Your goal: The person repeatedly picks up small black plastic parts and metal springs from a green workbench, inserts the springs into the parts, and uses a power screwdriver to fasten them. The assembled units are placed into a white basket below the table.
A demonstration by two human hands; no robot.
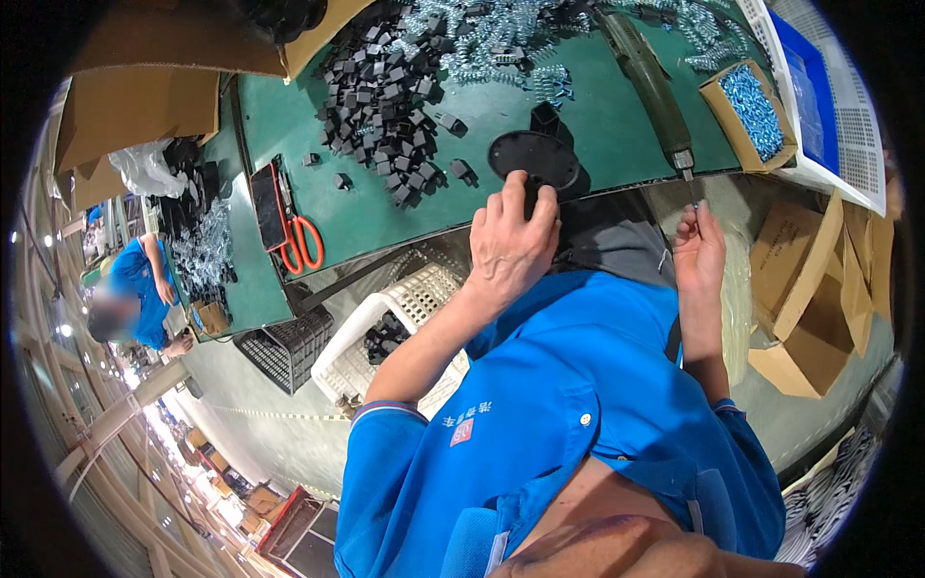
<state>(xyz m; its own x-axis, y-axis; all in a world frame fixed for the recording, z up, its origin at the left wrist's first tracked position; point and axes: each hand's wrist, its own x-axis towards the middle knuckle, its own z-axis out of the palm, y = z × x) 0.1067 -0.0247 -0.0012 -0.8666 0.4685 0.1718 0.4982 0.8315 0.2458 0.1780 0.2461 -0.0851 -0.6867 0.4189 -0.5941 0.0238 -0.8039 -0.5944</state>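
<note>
At the table's front edge, my left hand (515, 236) grips a black plastic part with an oval base (528, 156), fingers curled over its near side. A small black block (546, 118) stands at the far side of that base. To the right, my right hand (700, 246) pinches what looks like a small screw, just below the bit of a dark green electric screwdriver (647, 87). The screwdriver lies over the table with its tip past the edge. My fingers partly hide the screw.
Heaped on the green table (385, 231) are black plastic blocks (385, 116) and metal springs (482, 43). A box of bluish screws (752, 111) stands right. Red-handled scissors (303, 246) and a phone (269, 205) lie left. Below are a white basket (337, 356) and cardboard boxes (805, 289). A co-worker (140, 289) sits far left.
</note>
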